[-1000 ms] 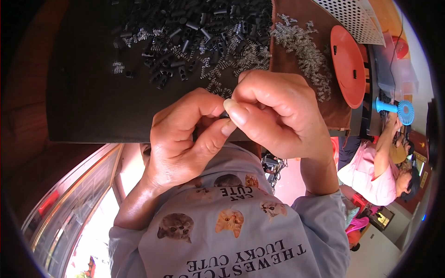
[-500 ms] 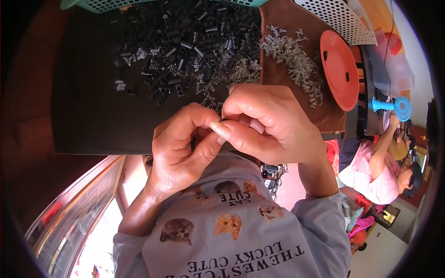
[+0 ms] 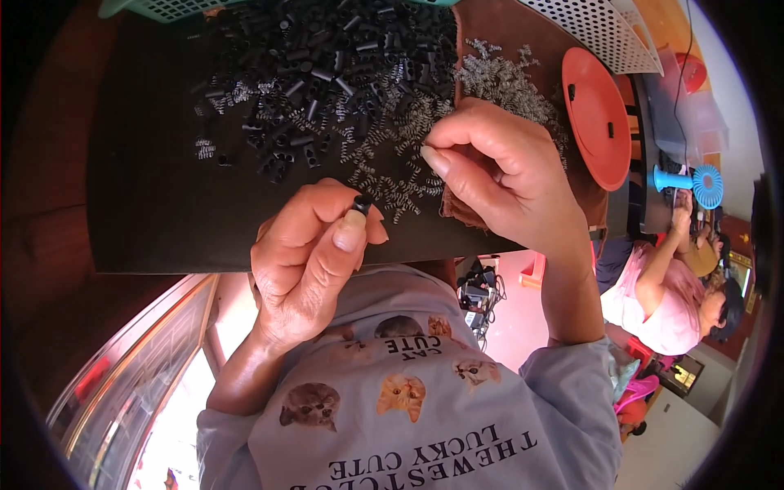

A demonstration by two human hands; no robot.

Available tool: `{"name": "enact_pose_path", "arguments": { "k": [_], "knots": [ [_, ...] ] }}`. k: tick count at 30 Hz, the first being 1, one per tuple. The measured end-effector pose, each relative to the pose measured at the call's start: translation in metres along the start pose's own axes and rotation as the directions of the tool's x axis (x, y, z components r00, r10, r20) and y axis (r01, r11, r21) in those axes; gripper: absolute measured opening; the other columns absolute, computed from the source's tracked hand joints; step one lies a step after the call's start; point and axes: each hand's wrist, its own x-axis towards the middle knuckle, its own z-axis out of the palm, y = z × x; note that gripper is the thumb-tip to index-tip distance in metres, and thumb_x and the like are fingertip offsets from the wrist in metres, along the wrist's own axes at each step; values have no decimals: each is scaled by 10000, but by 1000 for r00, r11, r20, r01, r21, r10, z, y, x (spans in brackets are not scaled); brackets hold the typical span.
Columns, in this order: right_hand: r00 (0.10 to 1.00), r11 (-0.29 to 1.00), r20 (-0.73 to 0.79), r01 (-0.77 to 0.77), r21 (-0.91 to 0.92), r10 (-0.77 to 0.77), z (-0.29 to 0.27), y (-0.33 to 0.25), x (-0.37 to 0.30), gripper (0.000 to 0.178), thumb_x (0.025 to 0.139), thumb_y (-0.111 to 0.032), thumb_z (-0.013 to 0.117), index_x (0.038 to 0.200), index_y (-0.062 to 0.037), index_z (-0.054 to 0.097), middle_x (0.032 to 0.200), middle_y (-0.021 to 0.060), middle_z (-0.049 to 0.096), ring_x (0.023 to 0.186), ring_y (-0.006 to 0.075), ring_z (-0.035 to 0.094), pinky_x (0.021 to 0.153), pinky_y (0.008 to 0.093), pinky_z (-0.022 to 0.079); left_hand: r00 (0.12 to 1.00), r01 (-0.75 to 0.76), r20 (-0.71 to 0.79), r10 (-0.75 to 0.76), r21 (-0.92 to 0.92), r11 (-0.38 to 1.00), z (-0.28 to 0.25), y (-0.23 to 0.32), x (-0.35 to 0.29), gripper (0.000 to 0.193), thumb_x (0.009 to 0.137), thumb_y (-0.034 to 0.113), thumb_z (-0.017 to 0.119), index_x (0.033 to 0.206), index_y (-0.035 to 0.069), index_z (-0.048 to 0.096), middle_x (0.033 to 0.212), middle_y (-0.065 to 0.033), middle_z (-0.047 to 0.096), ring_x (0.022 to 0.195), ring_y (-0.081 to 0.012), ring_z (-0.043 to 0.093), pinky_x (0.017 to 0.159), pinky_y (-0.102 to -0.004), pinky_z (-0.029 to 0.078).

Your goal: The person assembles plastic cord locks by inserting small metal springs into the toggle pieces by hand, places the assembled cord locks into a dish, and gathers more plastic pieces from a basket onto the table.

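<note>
Over the front of the dark table, my left hand pinches a small black plastic cylinder between thumb and fingertips, its end facing up. My right hand is apart from it, to the right and farther out, above the edge of the small metal springs. Its thumb and index finger are pressed together at the tips; whatever may be between them is too small to make out. A heap of black plastic cylinders and pieces lies beyond both hands, with springs mixed in.
More springs lie on a brown cloth at the right. Beside them is a red oval plate with two black pieces. A green basket and a white one stand behind. A person in pink sits far right, near a blue fan.
My hands were together at the fingertips. The right has moved away, outward and to the right, to the springs; the left has shifted slightly left and now shows the black cylinder.
</note>
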Motion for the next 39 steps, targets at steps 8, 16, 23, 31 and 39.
{"name": "enact_pose_path", "arguments": {
  "k": [8,16,23,31,39],
  "knots": [
    [1000,954,20,22,-300,-17,1,17,4,169,823,0,646,987,-32,623,837,91,542,705,273,588,602,362,471,998,-29,56,22,126,992,2,0,1,74,913,0,625,957,-41,582,788,-29,562,627,-50,436,570,-197,373],
    [999,912,23,36,-408,-29,12,16,23,207,814,-59,650,1017,-71,614,870,96,545,725,328,615,593,434,487,981,-178,113,157,215,960,0,-7,4,103,858,-51,659,912,-32,574,777,-50,552,578,-66,437,512,-208,358],
    [998,913,48,51,-404,-34,14,15,31,220,813,-35,667,1027,-68,623,862,98,544,715,313,604,588,410,474,982,-164,124,141,207,964,0,-6,5,123,846,-56,665,917,-29,568,784,-69,559,579,-82,466,521,-213,389],
    [992,910,122,91,-404,-45,24,9,38,243,810,1,685,1043,-61,656,856,93,554,679,283,589,587,373,477,978,-181,140,154,208,961,-1,-6,6,143,839,-59,672,938,-30,574,779,-75,561,579,-88,470,513,-221,400],
    [993,918,-40,85,-388,-109,7,28,51,109,835,-87,664,942,-78,645,811,93,569,695,320,606,589,419,484,977,-180,150,149,225,958,-2,-5,6,150,839,-55,676,949,-31,577,781,-77,565,583,-90,475,514,-220,401]
  ]
}}
